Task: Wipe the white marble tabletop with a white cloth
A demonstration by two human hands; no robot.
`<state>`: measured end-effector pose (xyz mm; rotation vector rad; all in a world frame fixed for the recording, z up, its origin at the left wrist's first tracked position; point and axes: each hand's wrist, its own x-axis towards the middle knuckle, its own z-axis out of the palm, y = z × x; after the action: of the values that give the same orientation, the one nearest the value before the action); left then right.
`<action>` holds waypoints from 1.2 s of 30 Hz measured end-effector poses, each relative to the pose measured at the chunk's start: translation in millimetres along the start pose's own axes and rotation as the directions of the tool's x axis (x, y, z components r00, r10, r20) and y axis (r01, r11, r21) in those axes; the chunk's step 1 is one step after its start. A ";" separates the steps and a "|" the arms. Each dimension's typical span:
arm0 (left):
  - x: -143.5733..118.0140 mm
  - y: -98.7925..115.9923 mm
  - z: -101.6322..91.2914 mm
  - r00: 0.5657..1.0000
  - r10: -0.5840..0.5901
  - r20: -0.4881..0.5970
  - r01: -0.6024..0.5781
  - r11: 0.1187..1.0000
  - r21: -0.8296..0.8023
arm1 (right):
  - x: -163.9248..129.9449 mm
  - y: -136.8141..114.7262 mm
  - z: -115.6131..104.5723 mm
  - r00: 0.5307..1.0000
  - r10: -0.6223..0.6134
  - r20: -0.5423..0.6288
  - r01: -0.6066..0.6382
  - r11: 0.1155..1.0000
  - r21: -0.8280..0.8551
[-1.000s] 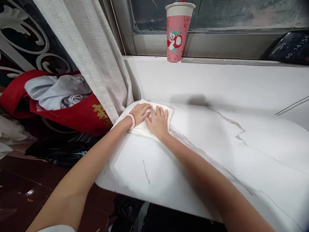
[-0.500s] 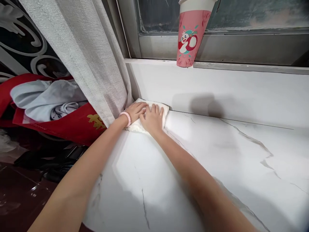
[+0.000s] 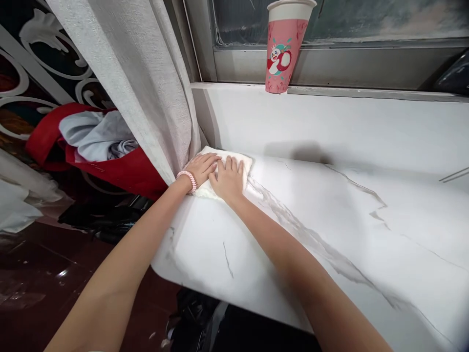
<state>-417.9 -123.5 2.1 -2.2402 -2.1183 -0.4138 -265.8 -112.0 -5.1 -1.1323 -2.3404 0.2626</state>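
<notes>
Both hands flat on the white cloth (image 3: 234, 164) at the tabletop's (image 3: 330, 215) far-left corner, tight by the curtain (image 3: 146, 88). Left hand (image 3: 201, 168) and right hand (image 3: 227, 179) lie side by side, palms down, neither grip closed. The cloth's long axis follows the back wall; the open tabletop lies to their right.

The surface (image 3: 330, 230) looks like polished white marble with grey veins, smooth and faintly glossy. On its far left corner lies a cloth (image 3: 242, 164), soft, cream and matt, with a slightly fluffy nap. The curtain (image 3: 146, 83) at left is coarse woven fabric, grey-white and matt. The cup (image 3: 284, 49) at the far edge looks like printed paper, pink and matt, under a smooth white lid. The window frame (image 3: 330, 66) is dull brushed metal. The floor (image 3: 44, 274) at near left is dark, glossy tile.
</notes>
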 end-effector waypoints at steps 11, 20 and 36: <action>-119.1 49.7 -17.1 0.997 -0.042 -0.061 0.044 0.999 0.020 | -105.9 -40.4 -29.9 0.994 -0.086 0.067 0.083 0.995 0.047; -179.3 74.4 -23.5 0.996 -0.052 -0.066 0.056 0.997 0.056 | -161.5 -57.6 -50.4 0.986 -0.134 0.100 0.128 0.990 0.065; -137.0 61.0 -16.7 0.998 -0.048 -0.043 0.052 0.994 0.096 | -120.7 -37.0 -43.2 0.982 -0.156 0.103 0.150 0.986 0.067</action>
<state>-365.8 -265.1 -1.2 -2.1133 -2.1294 -0.3471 -205.7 -231.0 1.0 -0.9252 -2.4824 0.3422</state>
